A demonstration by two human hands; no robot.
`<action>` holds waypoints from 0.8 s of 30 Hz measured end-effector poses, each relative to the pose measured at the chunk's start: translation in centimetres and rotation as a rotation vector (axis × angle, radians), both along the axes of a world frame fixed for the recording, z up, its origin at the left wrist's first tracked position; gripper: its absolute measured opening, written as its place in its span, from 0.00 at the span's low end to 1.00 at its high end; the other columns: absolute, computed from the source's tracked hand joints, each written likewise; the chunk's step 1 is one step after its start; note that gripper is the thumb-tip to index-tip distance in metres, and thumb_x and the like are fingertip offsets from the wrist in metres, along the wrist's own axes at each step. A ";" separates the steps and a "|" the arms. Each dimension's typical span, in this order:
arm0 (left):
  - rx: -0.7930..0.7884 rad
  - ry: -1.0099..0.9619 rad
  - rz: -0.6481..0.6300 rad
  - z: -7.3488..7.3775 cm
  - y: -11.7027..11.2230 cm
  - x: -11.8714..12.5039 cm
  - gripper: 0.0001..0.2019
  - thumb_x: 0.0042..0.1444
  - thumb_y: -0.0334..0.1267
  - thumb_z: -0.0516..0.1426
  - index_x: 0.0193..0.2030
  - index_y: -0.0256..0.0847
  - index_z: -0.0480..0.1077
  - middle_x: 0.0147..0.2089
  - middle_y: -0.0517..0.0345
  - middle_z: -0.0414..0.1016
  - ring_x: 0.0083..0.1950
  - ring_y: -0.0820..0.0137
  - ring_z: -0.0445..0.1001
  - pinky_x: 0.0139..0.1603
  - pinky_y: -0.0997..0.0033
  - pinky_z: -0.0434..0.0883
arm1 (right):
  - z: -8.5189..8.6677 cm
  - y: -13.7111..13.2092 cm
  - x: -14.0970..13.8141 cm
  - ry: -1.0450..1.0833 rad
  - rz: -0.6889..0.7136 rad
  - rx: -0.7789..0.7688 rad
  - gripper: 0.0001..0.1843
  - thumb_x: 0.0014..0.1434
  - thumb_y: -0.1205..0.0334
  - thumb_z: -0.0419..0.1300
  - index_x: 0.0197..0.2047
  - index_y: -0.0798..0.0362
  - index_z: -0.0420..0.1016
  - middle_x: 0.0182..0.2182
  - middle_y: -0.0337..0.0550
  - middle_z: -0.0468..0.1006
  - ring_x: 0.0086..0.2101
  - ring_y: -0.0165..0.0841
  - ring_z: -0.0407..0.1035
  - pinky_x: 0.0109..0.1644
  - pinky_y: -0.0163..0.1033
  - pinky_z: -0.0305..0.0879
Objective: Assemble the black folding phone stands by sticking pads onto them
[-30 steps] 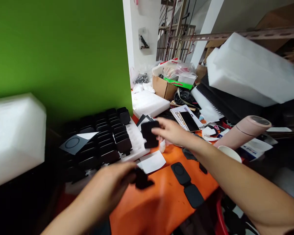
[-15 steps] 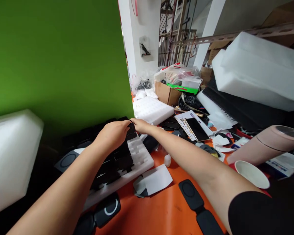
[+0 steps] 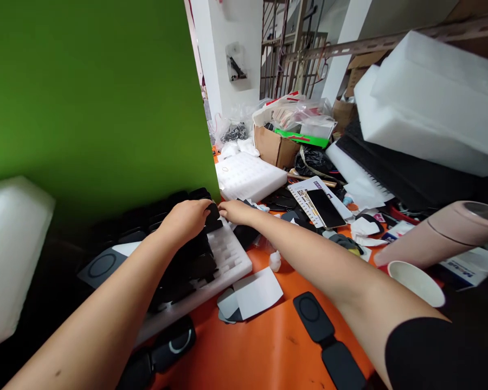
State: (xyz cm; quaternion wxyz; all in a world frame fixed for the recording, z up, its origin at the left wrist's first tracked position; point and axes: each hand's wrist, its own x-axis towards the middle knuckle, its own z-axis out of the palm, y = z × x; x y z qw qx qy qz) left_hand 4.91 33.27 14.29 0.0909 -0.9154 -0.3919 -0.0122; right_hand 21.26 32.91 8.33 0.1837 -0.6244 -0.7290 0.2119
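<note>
My left hand (image 3: 185, 221) reaches to the back of a white foam tray (image 3: 233, 260), its thumb and fingers closed on a black folding charger pad (image 3: 213, 215). My right hand (image 3: 238, 212) is just right of that pad, with curled fingers at its edge; whether they touch it or hold anything I cannot make out. Several black pads fill the tray's left part, partly hidden by my left arm. A grey sheet with a ring print (image 3: 102, 266) lies on them. Two unfolded chargers lie on the orange table, one at front left (image 3: 173, 345) and one at right (image 3: 314, 316).
A green panel (image 3: 97, 97) rises behind the tray. White foam blocks stand at left (image 3: 14, 254) and right (image 3: 435, 103). Along the right are a phone (image 3: 326, 208), a pink flask (image 3: 435, 233) and a paper cup (image 3: 415, 283). White paper (image 3: 259, 293) lies before the tray.
The view has shifted slightly. My right fingers, overlapping the black pad's edge before, now sit slightly to its right. My left hand stays on the pad.
</note>
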 end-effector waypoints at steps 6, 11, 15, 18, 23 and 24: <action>-0.060 0.053 0.034 -1.7 0.0 1.9 0.16 0.57 0.34 0.48 0.47 0.42 0.73 0.44 0.49 0.77 0.44 0.61 0.75 0.40 0.70 0.70 | 2.1 -3.2 0.0 -0.064 -0.026 0.027 0.18 0.60 0.70 0.47 0.50 0.54 0.70 0.47 0.45 0.76 0.45 0.34 0.69 0.47 0.35 0.61; 0.003 -0.027 0.054 0.0 -3.5 0.8 0.20 0.56 0.34 0.48 0.54 0.35 0.69 0.55 0.38 0.68 0.53 0.50 0.68 0.46 0.55 0.68 | 5.4 -11.6 0.1 -0.171 -0.029 0.055 0.15 0.62 0.61 0.48 0.47 0.53 0.71 0.43 0.47 0.77 0.42 0.37 0.70 0.43 0.37 0.61; -0.049 -0.332 -0.010 -0.1 -9.9 -5.8 0.18 0.60 0.42 0.46 0.51 0.42 0.69 0.50 0.51 0.73 0.50 0.59 0.71 0.50 0.63 0.67 | 3.5 -22.0 1.4 -0.426 -0.084 -0.219 0.17 0.59 0.51 0.54 0.45 0.53 0.72 0.38 0.52 0.78 0.38 0.43 0.73 0.40 0.40 0.62; -0.321 -0.304 0.137 -3.1 -15.7 -12.6 0.18 0.60 0.49 0.45 0.43 0.46 0.72 0.44 0.56 0.77 0.46 0.61 0.74 0.45 0.66 0.69 | -1.4 -27.2 2.7 -0.525 -0.275 -0.426 0.28 0.53 0.47 0.58 0.53 0.55 0.68 0.42 0.59 0.76 0.41 0.50 0.72 0.41 0.45 0.64; -0.554 -0.050 0.433 -8.8 -22.7 -19.7 0.25 0.54 0.48 0.50 0.56 0.41 0.66 0.60 0.49 0.67 0.58 0.56 0.68 0.55 0.59 0.66 | -6.7 -28.7 2.8 -0.313 -0.376 -0.405 0.36 0.50 0.52 0.60 0.60 0.58 0.59 0.51 0.59 0.71 0.49 0.48 0.67 0.45 0.44 0.63; -0.548 0.004 0.437 -9.4 -23.4 -19.9 0.28 0.52 0.46 0.51 0.59 0.40 0.63 0.63 0.47 0.63 0.60 0.55 0.65 0.57 0.58 0.64 | -6.7 -28.5 2.6 -0.268 -0.372 -0.408 0.32 0.50 0.54 0.60 0.57 0.57 0.62 0.49 0.57 0.73 0.48 0.47 0.68 0.45 0.43 0.63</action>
